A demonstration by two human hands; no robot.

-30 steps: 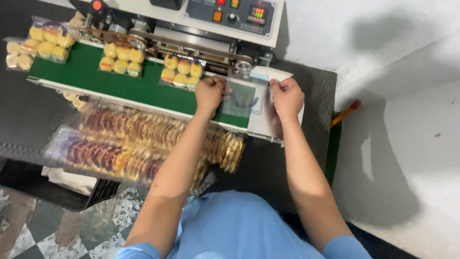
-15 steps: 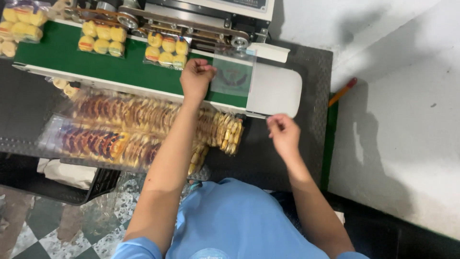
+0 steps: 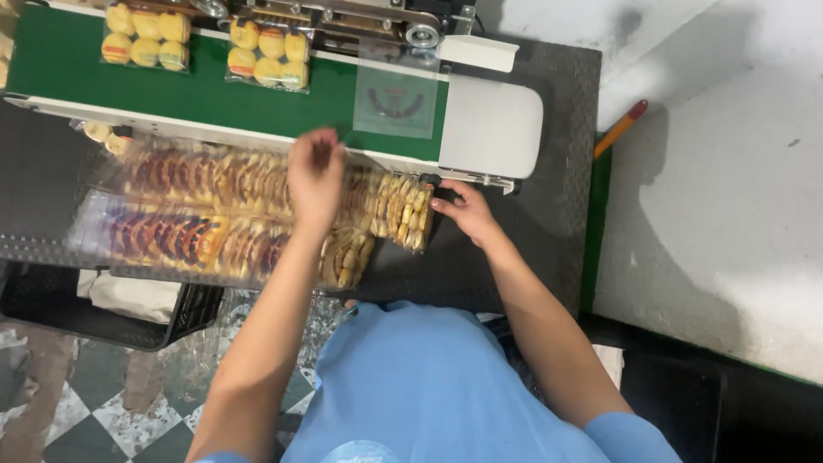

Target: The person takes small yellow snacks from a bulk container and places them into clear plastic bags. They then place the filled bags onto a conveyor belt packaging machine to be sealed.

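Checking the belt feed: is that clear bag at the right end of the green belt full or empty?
Empty: the clear bag lies flat on the green belt, green showing through, unlike the filled packets.

**Light blue short sleeves, bare forearms**

From my feed I see a light blue short-sleeved cotton shirt, plain and softly creased across the front, with a faint pale print at the lower edge. Both sleeves end above the elbow. The left hand and right hand carry no gloves, rings, watch or bands.
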